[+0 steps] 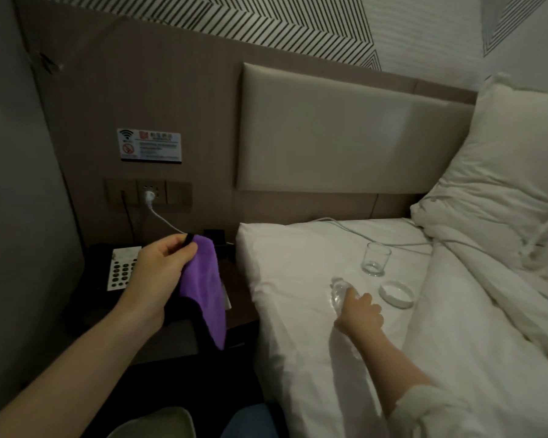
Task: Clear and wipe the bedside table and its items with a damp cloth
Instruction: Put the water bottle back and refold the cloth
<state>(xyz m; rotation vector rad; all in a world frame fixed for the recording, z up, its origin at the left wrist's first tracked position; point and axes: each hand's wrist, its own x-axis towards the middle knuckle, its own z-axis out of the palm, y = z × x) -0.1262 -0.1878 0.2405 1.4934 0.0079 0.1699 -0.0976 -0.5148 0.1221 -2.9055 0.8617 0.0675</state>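
My left hand (159, 267) pinches a purple cloth (204, 289) with a black edge, which hangs over the dark bedside table (171, 339). A black telephone (108, 273) with a white keypad stands on that table, partly hidden by my hand. On the white bed (285, 311) my right hand (359, 314) grips a clear glass (340, 294) lying on its side. A second clear glass (375, 259) stands upright beyond it. A round glass ashtray (396, 294) lies just to the right.
A white plug and cable (159, 216) run from the wall socket panel across the bed. A small black box (215, 237) sits at the table's back. Pillows (503, 184) pile up at right. A padded headboard (345, 137) and a wall sign (149, 145) are behind.
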